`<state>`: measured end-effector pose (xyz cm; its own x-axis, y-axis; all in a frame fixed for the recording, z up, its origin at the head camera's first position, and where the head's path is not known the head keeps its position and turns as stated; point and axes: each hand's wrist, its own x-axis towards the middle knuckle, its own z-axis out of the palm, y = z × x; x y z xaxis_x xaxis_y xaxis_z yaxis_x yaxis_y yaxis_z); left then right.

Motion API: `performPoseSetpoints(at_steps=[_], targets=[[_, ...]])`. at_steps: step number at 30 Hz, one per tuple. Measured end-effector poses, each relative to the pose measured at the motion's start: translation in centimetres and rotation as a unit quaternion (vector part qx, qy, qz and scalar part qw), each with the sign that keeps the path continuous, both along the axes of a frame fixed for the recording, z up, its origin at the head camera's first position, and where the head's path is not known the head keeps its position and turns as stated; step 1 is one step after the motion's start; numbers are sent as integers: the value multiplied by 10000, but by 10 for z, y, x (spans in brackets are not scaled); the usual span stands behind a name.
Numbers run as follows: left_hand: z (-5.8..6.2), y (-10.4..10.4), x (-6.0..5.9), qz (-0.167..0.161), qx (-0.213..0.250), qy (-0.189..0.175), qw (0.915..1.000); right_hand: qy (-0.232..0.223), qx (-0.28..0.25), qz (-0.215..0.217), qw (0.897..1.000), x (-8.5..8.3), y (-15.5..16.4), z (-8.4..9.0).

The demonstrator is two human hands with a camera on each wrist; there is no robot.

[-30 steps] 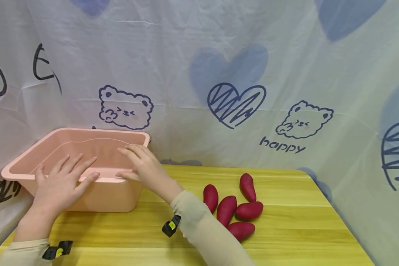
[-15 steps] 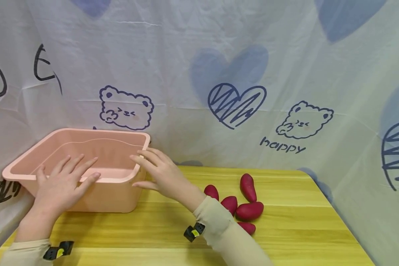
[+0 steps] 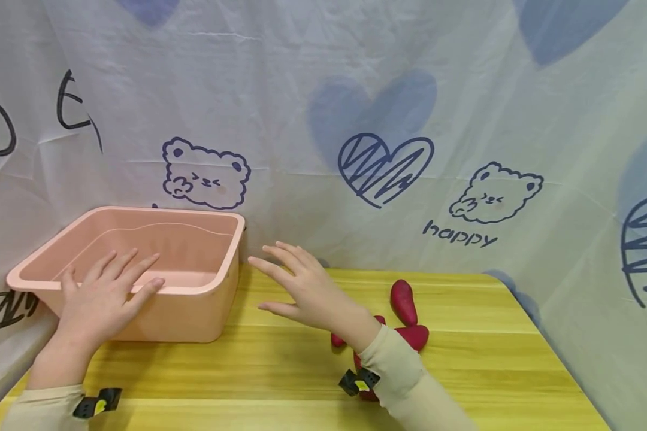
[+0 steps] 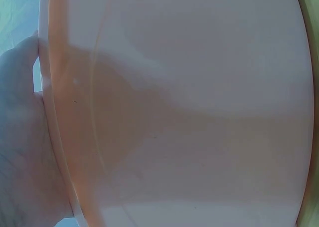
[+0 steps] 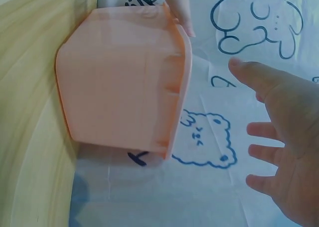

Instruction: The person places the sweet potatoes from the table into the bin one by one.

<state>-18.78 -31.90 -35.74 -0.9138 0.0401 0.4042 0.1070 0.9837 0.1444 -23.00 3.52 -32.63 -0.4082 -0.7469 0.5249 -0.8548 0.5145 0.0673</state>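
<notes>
Yellow wooden table (image 3: 280,365) holds a pink tub (image 3: 194,311) at its left. Left hand (image 3: 94,302) rests flat on the tub's near rim; right hand (image 3: 307,290) hovers beside it, fingers spread, empty.

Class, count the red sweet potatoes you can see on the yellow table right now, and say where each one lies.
4 visible: one upright sweet potato behind the right hand, one beside the sleeve, and slivers at the wrist and under the cuff. The arm may hide more.
</notes>
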Motion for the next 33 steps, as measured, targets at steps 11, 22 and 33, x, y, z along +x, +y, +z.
performPoseSetpoints(at_steps=[11,22,33], targets=[[0,1,1,-1,-9,-27,10000,-88,-9,-89,9999,4,47,-14],[2,0,1,-15,-21,-8,10000,-161,99,-221,9996,12,88,-39],[2,1,1,52,-86,-64,9999,-454,433,-446,9970,29,122,-68]])
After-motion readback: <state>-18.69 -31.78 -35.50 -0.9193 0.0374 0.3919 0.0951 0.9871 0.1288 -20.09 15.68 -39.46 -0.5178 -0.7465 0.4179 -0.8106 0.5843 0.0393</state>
